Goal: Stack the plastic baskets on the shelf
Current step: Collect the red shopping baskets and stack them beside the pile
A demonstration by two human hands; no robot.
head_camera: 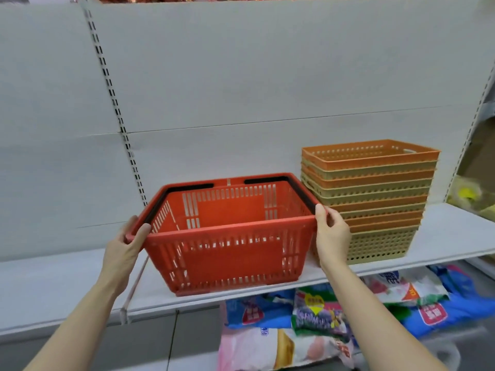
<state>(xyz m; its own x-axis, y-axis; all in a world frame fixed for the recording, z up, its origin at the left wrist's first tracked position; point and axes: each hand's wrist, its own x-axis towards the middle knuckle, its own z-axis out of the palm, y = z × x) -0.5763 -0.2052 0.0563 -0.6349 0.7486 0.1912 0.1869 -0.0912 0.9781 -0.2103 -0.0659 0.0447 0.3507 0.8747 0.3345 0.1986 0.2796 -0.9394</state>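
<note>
The left hand [126,245] and right hand [330,231] each grip a side rim of the red basket [227,236]. It sits on the shelf [67,285], just beside the stack [375,199].

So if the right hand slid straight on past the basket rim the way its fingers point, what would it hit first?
Likely the black handle folded along the red basket rim, just beyond the right hand fingertips. Past that lies the shelf's white back panel, though depth is hard to judge.
</note>
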